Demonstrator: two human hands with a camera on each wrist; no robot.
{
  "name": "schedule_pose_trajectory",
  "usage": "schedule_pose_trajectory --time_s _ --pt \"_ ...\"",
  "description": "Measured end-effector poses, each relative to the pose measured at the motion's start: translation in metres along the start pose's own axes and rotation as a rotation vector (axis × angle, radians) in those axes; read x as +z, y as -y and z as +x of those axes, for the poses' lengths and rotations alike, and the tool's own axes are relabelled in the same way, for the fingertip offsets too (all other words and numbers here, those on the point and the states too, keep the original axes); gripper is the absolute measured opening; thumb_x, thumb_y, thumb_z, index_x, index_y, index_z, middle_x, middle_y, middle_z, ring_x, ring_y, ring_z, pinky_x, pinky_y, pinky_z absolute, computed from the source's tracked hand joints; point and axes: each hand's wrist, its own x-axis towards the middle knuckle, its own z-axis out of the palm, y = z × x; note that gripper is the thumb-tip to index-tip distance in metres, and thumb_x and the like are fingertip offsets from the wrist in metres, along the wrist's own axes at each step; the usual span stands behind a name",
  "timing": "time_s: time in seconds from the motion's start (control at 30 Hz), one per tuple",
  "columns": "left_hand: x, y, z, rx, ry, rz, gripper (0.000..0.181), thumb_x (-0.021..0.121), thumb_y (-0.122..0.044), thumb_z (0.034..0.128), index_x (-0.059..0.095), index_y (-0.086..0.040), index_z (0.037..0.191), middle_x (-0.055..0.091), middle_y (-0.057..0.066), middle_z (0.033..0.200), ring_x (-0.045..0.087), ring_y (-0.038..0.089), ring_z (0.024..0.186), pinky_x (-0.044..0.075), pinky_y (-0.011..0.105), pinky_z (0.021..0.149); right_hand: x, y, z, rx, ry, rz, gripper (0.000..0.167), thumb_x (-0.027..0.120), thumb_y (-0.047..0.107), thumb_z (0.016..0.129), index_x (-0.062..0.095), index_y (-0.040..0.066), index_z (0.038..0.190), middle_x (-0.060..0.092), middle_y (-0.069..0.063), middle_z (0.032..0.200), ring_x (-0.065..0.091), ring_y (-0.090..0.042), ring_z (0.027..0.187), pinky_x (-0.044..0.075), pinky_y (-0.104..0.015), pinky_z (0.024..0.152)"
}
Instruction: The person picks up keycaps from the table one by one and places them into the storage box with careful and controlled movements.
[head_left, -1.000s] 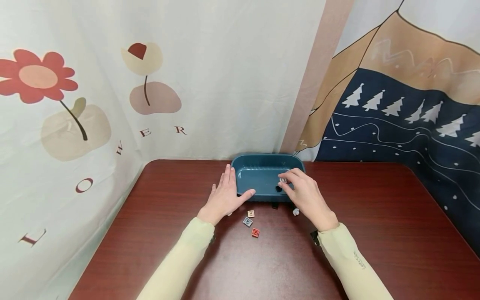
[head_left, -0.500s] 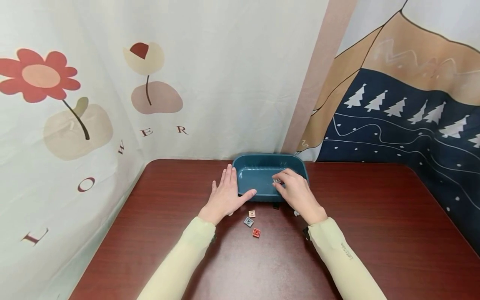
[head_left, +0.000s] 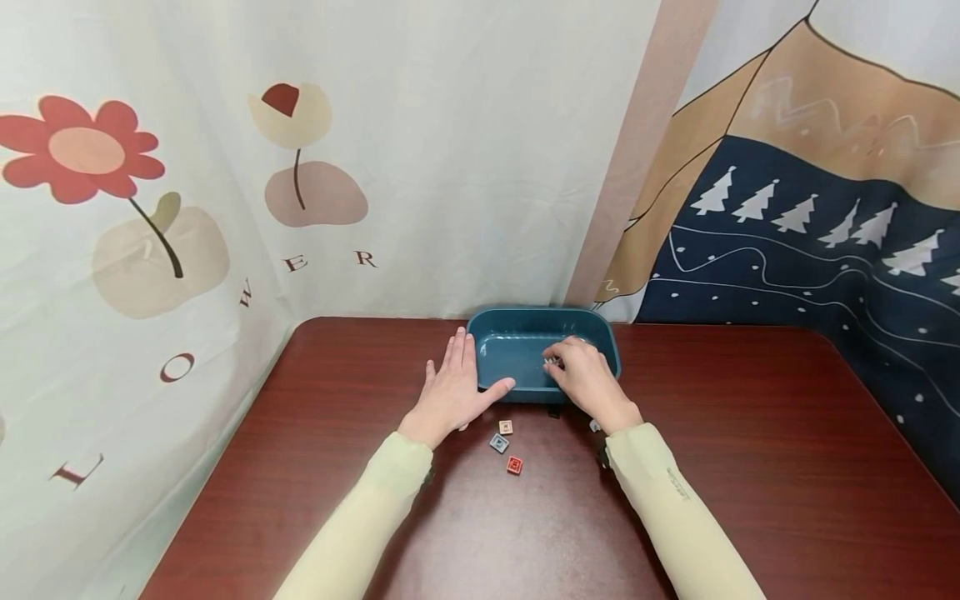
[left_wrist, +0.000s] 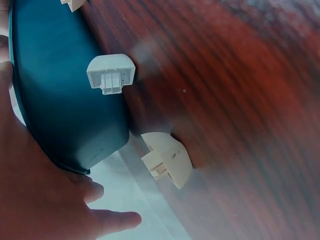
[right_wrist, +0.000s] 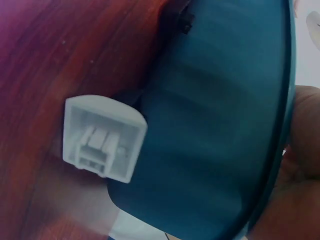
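Head view looks down, sharing the tray (head_left: 513, 363) with close wrist views

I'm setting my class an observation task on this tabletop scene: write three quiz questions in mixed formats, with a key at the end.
1. Multiple choice: Where is the left hand placed on the tray?
A) Flat on the middle of its floor
B) At its left end
C) At its right end

2. True or false: Seen from the head camera, the red keycap lies nearer than the blue-grey keycap.

3. Short answer: Which hand pinches a small pale piece?

Key: 1 B; 2 true; 3 the right hand.
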Motion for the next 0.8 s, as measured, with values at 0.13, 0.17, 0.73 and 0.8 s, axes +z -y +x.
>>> schedule_pose_trajectory --time_s 0.13,0.17,0.73,0.8 --pt "0.000 0.000 0.000 0.002 -0.002 0.008 0.114 0.043 -0.081 0.0933 0.009 0.001 0.165 0.002 0.016 0.173 0.007 0.032 0.159 0.016 0.067 0.120 0.001 -0.001 0.003 0.011 0.031 -0.007 0.021 0.077 0.012 0.095 0.078 0.002 0.113 0.073 -0.014 0.110 0.066 -0.028 0.100 0.058 -0.046 0.089" --pt "0.000 0.000 0.000 -0.001 0.003 0.011 0.114 0.042 -0.082 0.0933 0.008 0.000 0.165 0.001 0.015 0.173 0.006 0.031 0.159 0.015 0.066 0.121 0.001 0.000 0.004 0.012 0.036 -0.009 0.021 0.077 0.013 0.095 0.078 0.002 0.113 0.073 -0.014 0.110 0.067 -0.028 0.100 0.058 -0.046 0.089" --pt "0.000 0.000 0.000 -0.003 -0.001 0.009 0.115 0.043 -0.081 0.0932 0.006 0.001 0.165 0.002 0.016 0.173 0.005 0.032 0.160 0.015 0.066 0.121 -0.016 -0.005 -0.015 -0.029 -0.077 0.061 0.023 0.073 0.019 0.098 0.078 0.005 0.116 0.073 -0.011 0.114 0.068 -0.027 0.107 0.056 -0.047 0.092" --pt "0.001 0.000 0.000 -0.004 -0.007 0.013 0.115 0.043 -0.082 0.0931 0.007 0.001 0.165 0.003 0.017 0.173 0.006 0.032 0.159 0.016 0.066 0.121 -0.020 -0.004 -0.020 -0.030 -0.094 0.047 0.023 0.073 0.022 0.099 0.078 0.007 0.115 0.073 -0.010 0.114 0.068 -0.027 0.107 0.056 -0.048 0.091"
